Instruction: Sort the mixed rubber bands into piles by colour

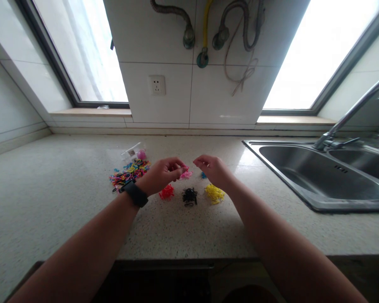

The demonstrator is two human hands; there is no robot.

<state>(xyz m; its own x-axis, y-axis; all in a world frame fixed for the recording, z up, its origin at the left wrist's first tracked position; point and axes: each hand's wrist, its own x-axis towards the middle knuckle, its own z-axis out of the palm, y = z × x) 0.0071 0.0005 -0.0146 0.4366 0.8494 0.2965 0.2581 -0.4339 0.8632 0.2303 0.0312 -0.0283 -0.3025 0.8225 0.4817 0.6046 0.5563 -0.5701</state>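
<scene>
My left hand (164, 173), with a dark watch (134, 193) on its wrist, is closed in a pinch. Pinkish-red small rubber bands (185, 168) show at its fingertips, just above a pink pile (186, 175). My right hand (212, 167) is pinched too, over a partly hidden blue pile (204, 175); anything between its fingers is too small to make out. Nearer to me lie a red pile (167, 192), a black pile (189, 196) and a yellow pile (214, 194) of bands. A mixed-colour heap (129, 173) spreads left of my left hand.
Behind the mixed heap lies a clear plastic packet (132, 150) with a pink round piece (141, 154). A steel sink (312, 205) with a tap (350, 113) is set into the speckled counter (66, 202) on the right. A tiled wall (164, 113) stands at the back.
</scene>
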